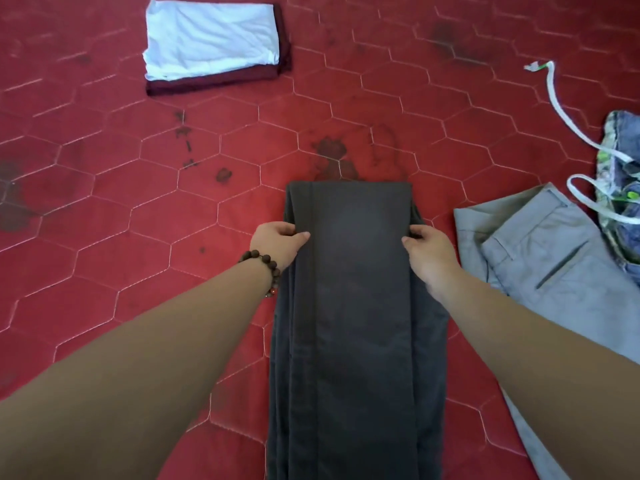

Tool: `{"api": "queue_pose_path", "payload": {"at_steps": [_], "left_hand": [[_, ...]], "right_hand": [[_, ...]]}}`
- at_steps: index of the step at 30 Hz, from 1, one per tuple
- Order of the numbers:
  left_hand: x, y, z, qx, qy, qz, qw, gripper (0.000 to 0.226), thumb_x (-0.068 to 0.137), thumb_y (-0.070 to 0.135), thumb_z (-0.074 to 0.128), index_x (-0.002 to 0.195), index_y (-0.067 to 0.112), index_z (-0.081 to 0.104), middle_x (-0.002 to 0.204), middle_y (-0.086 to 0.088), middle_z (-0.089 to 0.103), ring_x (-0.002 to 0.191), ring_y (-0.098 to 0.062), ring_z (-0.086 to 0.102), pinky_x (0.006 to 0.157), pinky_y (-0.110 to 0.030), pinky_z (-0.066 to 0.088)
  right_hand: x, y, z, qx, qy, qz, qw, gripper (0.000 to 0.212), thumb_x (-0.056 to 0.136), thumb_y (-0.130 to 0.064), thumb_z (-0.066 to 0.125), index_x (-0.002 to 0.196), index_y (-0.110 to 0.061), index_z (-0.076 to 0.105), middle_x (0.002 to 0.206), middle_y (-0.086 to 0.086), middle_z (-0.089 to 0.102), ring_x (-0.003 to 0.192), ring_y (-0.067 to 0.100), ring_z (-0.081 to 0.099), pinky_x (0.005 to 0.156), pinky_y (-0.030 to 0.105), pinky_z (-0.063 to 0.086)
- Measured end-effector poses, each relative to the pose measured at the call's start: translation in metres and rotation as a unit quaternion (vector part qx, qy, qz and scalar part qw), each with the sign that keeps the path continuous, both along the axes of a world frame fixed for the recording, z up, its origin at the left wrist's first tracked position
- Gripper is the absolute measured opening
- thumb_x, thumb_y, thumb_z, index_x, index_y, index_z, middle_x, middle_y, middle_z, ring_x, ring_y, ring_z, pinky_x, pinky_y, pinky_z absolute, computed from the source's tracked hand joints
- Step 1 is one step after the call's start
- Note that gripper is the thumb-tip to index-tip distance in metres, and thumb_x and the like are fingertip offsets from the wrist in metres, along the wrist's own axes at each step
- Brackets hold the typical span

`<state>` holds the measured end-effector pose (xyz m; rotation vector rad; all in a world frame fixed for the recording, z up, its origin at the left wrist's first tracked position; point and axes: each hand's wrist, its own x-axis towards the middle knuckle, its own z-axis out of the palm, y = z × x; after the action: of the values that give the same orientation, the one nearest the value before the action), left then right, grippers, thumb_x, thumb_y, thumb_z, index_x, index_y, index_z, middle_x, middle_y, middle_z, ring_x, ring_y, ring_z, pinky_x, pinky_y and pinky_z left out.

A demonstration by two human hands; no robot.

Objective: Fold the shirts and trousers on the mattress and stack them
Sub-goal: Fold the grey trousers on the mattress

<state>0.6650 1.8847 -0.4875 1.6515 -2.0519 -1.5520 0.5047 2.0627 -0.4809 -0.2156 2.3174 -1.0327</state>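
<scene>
Dark grey trousers (353, 306) lie lengthwise down the middle of the red quilted mattress (138, 209), legs laid together in a long narrow strip. My left hand (277, 242) pinches their left edge, with a beaded bracelet on that wrist. My right hand (429, 251) grips the right edge at the same height. At the far left lies a stack with a folded white shirt (211, 39) on top of a folded maroon garment (214, 81). Light grey trousers (540, 265) lie unfolded to the right.
A blue patterned garment (623, 188) with a long white drawstring (568, 109) is bunched at the right edge. Dark stains mark the mattress ahead of the trousers and to the left.
</scene>
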Motion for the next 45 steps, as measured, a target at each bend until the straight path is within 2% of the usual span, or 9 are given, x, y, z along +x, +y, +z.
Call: {"api": "queue_pose_path", "payload": {"at_steps": [4, 14, 22, 25, 28, 32, 34, 41, 45], "left_hand": [[-0.033, -0.023, -0.003, -0.046, -0.016, -0.034, 0.998, 0.023, 0.082, 0.032, 0.072, 0.083, 0.010, 0.067, 0.088, -0.004, 0.067, 0.086, -0.024, 0.065, 0.083, -0.033, 0.053], [-0.057, -0.058, -0.011, 0.086, 0.038, 0.105, 0.990, 0.018, 0.081, 0.025, 0.073, 0.071, 0.013, 0.063, 0.082, -0.005, 0.067, 0.081, -0.022, 0.066, 0.079, -0.037, 0.057], [-0.070, -0.070, -0.012, 0.135, 0.069, 0.149, 0.977, 0.020, 0.091, 0.023, 0.064, 0.100, 0.005, 0.065, 0.097, -0.009, 0.064, 0.099, -0.027, 0.063, 0.088, -0.041, 0.054], [-0.069, -0.066, -0.007, -0.089, -0.027, 0.037, 0.995, 0.025, 0.092, 0.027, 0.060, 0.108, 0.008, 0.057, 0.103, -0.005, 0.060, 0.092, -0.020, 0.058, 0.077, -0.031, 0.051], [-0.071, -0.047, 0.004, -0.362, -0.025, -0.066, 0.930, 0.033, 0.090, 0.011, 0.053, 0.123, 0.007, 0.051, 0.129, -0.014, 0.050, 0.119, -0.026, 0.047, 0.100, -0.037, 0.041], [-0.062, 0.008, -0.021, -0.392, -0.091, -0.400, 0.824, 0.057, 0.096, 0.014, 0.032, 0.150, 0.006, 0.018, 0.160, -0.011, 0.013, 0.148, -0.023, 0.006, 0.120, -0.038, 0.003], [-0.052, 0.010, -0.039, -0.401, -0.145, -0.428, 0.797, 0.057, 0.100, 0.033, 0.020, 0.153, 0.013, 0.006, 0.162, -0.004, 0.003, 0.148, -0.019, -0.004, 0.120, -0.040, -0.004], [-0.056, -0.025, -0.050, -0.384, -0.140, -0.347, 0.844, 0.064, 0.096, 0.058, 0.018, 0.153, 0.029, 0.011, 0.162, -0.002, 0.004, 0.148, -0.021, -0.003, 0.119, -0.048, 0.001], [-0.051, -0.050, -0.034, -0.324, -0.099, -0.311, 0.888, 0.070, 0.097, 0.049, 0.041, 0.151, 0.010, 0.020, 0.157, -0.008, 0.022, 0.146, -0.024, 0.014, 0.119, -0.041, 0.014]], "right_hand": [[-0.030, -0.031, -0.004, 0.009, 0.000, -0.005, 1.000, 0.023, 0.092, -0.014, 0.058, 0.112, -0.005, 0.066, 0.109, 0.015, 0.069, 0.101, 0.032, 0.064, 0.093, 0.047, 0.050], [-0.059, -0.067, -0.012, 0.033, 0.039, -0.053, 0.997, 0.029, 0.099, -0.025, 0.048, 0.121, -0.009, 0.058, 0.106, 0.002, 0.058, 0.103, 0.026, 0.055, 0.095, 0.042, 0.047], [-0.071, -0.072, -0.017, -0.020, -0.061, -0.126, 0.990, 0.025, 0.093, -0.023, 0.061, 0.116, -0.012, 0.060, 0.115, 0.011, 0.064, 0.107, 0.031, 0.061, 0.095, 0.048, 0.050], [-0.071, -0.073, -0.011, 0.036, 0.041, -0.086, 0.995, 0.031, 0.090, -0.021, 0.065, 0.117, -0.009, 0.056, 0.121, 0.012, 0.059, 0.109, 0.028, 0.057, 0.091, 0.039, 0.047], [-0.046, -0.071, 0.000, 0.076, 0.348, 0.092, 0.930, 0.036, 0.089, -0.017, 0.061, 0.123, -0.006, 0.053, 0.133, 0.017, 0.048, 0.124, 0.033, 0.044, 0.102, 0.040, 0.039], [0.010, -0.073, -0.024, 0.115, 0.342, 0.363, 0.859, 0.053, 0.099, -0.019, 0.040, 0.149, -0.005, 0.027, 0.159, 0.011, 0.018, 0.148, 0.025, 0.011, 0.121, 0.041, 0.005], [0.013, -0.068, -0.042, 0.166, 0.343, 0.402, 0.833, 0.056, 0.103, -0.033, 0.028, 0.154, -0.015, 0.012, 0.162, 0.002, 0.005, 0.149, 0.018, 0.000, 0.121, 0.040, -0.002], [-0.037, -0.060, -0.049, 0.224, 0.328, 0.354, 0.847, 0.056, 0.100, -0.052, 0.015, 0.153, -0.036, 0.003, 0.162, -0.003, -0.003, 0.149, 0.020, -0.006, 0.119, 0.053, -0.001], [-0.067, -0.062, -0.025, 0.211, 0.274, 0.318, 0.883, 0.077, 0.091, -0.057, 0.050, 0.152, -0.025, 0.015, 0.157, 0.007, 0.023, 0.144, 0.028, 0.020, 0.115, 0.052, 0.019]]}}
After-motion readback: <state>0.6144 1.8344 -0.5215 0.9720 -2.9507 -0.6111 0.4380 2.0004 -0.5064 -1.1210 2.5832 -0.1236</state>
